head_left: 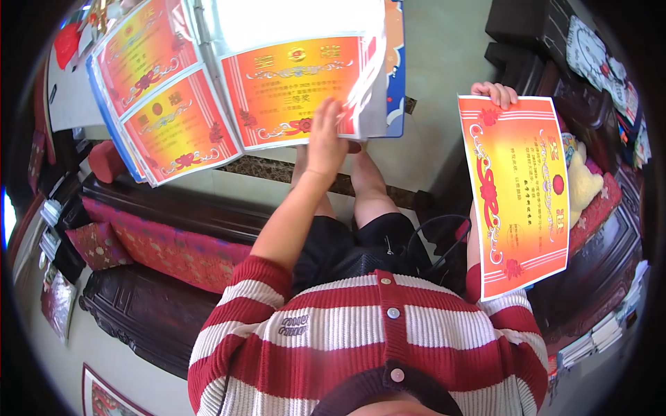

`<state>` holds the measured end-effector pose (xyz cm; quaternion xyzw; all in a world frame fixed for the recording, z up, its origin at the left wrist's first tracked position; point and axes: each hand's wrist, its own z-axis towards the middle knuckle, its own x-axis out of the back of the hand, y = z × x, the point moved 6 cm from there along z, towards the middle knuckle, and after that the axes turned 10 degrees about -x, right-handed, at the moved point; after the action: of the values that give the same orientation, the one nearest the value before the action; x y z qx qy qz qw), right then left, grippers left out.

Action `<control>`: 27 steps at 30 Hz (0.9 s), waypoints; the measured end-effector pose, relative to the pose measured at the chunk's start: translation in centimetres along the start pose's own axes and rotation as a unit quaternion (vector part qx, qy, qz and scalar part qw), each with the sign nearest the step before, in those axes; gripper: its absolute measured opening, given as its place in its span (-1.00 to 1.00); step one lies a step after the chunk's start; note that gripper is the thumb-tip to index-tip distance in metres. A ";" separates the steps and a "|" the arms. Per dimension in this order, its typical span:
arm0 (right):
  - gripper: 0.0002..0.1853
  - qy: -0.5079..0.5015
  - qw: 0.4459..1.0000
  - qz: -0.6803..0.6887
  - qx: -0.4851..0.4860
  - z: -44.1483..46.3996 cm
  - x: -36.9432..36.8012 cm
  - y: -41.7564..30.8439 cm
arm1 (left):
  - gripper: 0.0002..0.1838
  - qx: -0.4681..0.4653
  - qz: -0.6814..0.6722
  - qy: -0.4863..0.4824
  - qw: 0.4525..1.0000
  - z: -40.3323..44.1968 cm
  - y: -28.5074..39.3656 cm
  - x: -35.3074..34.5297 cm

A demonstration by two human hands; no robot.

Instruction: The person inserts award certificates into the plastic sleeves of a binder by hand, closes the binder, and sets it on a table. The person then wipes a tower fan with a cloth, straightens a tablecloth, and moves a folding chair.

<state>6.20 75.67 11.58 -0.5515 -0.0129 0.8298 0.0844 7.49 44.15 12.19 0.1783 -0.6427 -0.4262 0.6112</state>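
Head view shows a rectangular red-and-yellow paper certificate (524, 197) at right, its far edge gripped by the right hand (495, 94). At far left, an open blue folder with clear plastic sleeves (396, 104) is touched by the opened left hand (327, 142).

The binder (396, 76) is cut off above (its upper pocket (295, 17) is blanked by glare); the right hand (494, 93) is partly hidden by the loose certificate (520, 197).

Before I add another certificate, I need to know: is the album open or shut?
Open: the album is spread, showing certificates on both sides of its spine.
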 end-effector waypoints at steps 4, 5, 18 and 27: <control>-0.77 -0.003 1.000 -0.009 0.008 -1.1 0.6 -0.8 | -0.84 -0.004 0.013 -0.050 0.999 -1.1 -1.2 2.3; -0.77 -0.001 1.000 -0.012 0.012 -1.6 1.0 -0.8 | -0.87 -0.006 0.023 -0.030 0.999 -1.3 -1.7 2.6; -0.64 0.017 0.997 -0.012 0.072 -4.1 0.7 0.0 | -0.80 -0.008 0.002 -0.042 0.999 -0.3 -1.2 2.6; -0.63 0.010 0.996 -0.021 0.090 -5.2 0.4 0.8 | -0.68 -0.025 0.018 -0.052 0.998 -0.8 -1.0 3.0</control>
<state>10.71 74.62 9.12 -0.5495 0.0512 0.8202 0.1509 7.36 41.10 13.24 0.1288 -0.6662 -0.4397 0.5885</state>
